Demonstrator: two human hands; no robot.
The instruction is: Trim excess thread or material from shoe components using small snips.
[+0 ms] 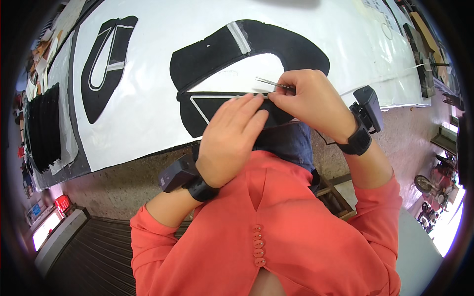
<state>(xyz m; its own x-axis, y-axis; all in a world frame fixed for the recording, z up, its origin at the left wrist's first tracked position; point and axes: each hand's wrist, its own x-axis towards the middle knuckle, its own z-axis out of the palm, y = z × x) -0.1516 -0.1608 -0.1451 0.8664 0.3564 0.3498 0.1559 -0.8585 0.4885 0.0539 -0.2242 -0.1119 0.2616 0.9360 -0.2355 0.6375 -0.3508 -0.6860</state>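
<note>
A curved black shoe-upper piece (202, 64) lies on the white-covered table in front of me, with a grey-white band across its upper arm. White strips outline a slanted shape on its near arm. My left hand (229, 133) rests flat on that near arm, fingers stretched out and covering part of the strip. My right hand (308, 98) is closed around slim metal tweezers (269, 82), their points directed left over the white gap. The thumb and fingertips of this hand touch the near arm's upper edge, just beside my left fingertips. What lies under the fingers is hidden.
Another black piece (101, 96) with white outlines lies at the left of the table (148, 108). A stack of black strips (44, 128) stands at the left edge. Tools and scraps crowd the far right corner (427, 54). A wooden crate (333, 197) sits below the table.
</note>
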